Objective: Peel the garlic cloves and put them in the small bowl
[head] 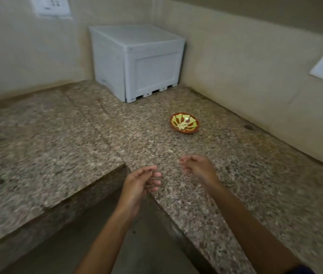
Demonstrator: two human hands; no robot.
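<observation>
Nearest to us, over the inner corner of the granite desk (225,204), we hold both hands up with a gap between them. Our left hand (139,186) has its fingers (155,181) loosely curled, thumb lying near the forefinger, and we can make out nothing between them. Our right hand (198,168) is curled in much the same way, its fingertips drawn together toward the thumb; the picture is too soft to say whether a scrap of skin or a clove is pinched there, so we cannot tell whether it grips anything. On the stone just beyond the hands we see no whole garlic cloves and no heap of peelings, only the speckle of the granite, which could hide small flakes. Further off, well apart from both hands and near the right wall, sits the small bowl (184,123), patterned red and yellow, with pale pieces lying in its bottom that we take to be peeled garlic cloves (181,126). From that we judge the peeling largely done, with perhaps one last clove to drop in, if the right hand holds one. Farthest back, in the corner, stands a white plastic box (137,62).
</observation>
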